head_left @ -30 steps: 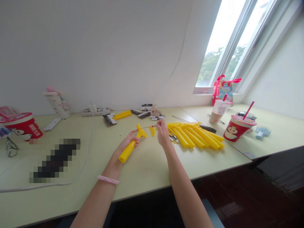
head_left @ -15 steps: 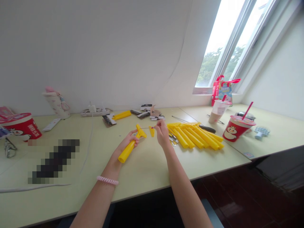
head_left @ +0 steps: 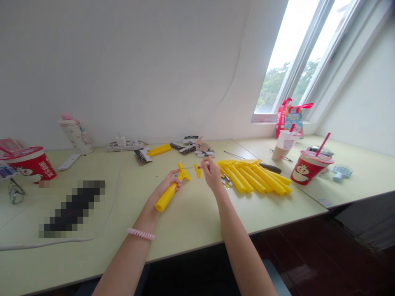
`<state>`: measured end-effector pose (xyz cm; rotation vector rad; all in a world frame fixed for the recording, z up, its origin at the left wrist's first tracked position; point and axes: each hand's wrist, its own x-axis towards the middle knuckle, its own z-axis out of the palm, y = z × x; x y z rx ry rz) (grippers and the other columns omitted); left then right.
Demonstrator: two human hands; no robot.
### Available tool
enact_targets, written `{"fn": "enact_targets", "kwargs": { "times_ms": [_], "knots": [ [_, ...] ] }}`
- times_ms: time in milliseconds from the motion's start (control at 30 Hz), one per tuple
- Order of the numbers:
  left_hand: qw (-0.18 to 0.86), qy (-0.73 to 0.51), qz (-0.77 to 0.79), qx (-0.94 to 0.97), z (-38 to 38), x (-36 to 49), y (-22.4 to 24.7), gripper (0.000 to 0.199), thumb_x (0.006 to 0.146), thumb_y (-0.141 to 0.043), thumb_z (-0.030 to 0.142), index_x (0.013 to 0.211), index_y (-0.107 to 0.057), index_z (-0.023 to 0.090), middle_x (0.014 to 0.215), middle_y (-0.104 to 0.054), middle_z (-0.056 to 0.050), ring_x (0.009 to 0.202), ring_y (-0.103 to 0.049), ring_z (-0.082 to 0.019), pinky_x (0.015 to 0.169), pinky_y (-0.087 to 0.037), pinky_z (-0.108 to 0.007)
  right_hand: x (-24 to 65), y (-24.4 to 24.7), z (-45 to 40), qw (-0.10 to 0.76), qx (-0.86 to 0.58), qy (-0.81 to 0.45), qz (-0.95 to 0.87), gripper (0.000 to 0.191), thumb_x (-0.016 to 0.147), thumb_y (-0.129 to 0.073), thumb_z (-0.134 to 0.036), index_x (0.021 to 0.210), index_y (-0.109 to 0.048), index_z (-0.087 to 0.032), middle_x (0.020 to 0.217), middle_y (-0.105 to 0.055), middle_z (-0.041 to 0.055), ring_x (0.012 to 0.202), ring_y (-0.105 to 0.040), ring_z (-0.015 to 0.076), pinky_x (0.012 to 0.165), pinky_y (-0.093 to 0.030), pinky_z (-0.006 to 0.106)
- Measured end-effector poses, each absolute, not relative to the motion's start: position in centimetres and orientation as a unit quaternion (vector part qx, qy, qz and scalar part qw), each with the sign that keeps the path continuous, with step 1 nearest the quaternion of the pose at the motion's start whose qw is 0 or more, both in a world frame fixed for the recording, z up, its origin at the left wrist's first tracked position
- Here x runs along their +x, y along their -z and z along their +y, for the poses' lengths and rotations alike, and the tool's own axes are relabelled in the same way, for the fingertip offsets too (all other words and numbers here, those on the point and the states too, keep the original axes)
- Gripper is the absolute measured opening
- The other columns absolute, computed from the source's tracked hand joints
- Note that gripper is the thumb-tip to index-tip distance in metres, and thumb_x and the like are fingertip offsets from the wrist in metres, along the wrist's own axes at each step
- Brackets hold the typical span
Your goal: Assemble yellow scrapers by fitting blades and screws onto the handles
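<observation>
Yellow T-headed handle (head_left: 167, 196) clamped in left hand (head_left: 166, 183), left of yellow handle pile (head_left: 257, 176), right hand (head_left: 211, 172) pinched on thin-shafted tool (head_left: 190, 167), shaft tip at T-head, small yellow piece (head_left: 198, 172) left of pile, flat metal pieces (head_left: 227, 181) at pile's left edge.

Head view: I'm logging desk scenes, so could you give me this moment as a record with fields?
Left hand: holds a yellow plastic tool with a hollow tubular handle
Right hand: grips a thin metal-shafted tool, handle mostly hidden
Shaft: reaches toward the yellow tool's head; tip contact too small to tell
Between hands: small flat yellow piece
Right of right hand: overlapping row of yellow plastic tubular-handled tools
Farther right: red cup with a straw
Worn: pink coiled band
Surface: pale green tabletop
</observation>
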<state>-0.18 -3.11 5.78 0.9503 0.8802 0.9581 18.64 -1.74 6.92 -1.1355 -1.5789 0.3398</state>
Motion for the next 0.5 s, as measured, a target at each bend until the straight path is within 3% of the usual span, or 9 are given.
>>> {"fn": "enact_targets", "kwargs": {
  "times_ms": [133, 500],
  "knots": [
    [0.698, -0.442, 0.386, 0.411, -3.12, -0.17, -5.87, 0.067, 0.068, -0.049, 0.003, 0.131, -0.029, 0.018, 0.065, -0.049, 0.002, 0.044, -0.041, -0.003, 0.043, -0.034, -0.013, 18.67, -6.90, -1.61, 0.569, -0.463, -0.165, -0.660, 0.007, 0.081, -0.039, -0.029, 0.081, -0.041, -0.022, 0.064, -0.050, -0.0040, 0.055, -0.046, 0.0119, 0.055, -0.031, 0.022],
    [0.685, -0.433, 0.396, 0.431, -2.92, -0.25, -5.41, 0.066, 0.069, -0.051, 0.006, 0.131, -0.031, 0.019, 0.062, -0.049, 0.002, 0.044, -0.043, -0.004, 0.044, -0.036, -0.014, 18.64, -6.92, -1.62, 0.559, -0.469, -0.135, -0.671, 0.009, 0.082, -0.040, -0.029, 0.078, -0.043, -0.021, 0.051, -0.042, -0.0072, 0.047, -0.039, 0.0097, 0.051, -0.028, 0.021]
  ]
}}
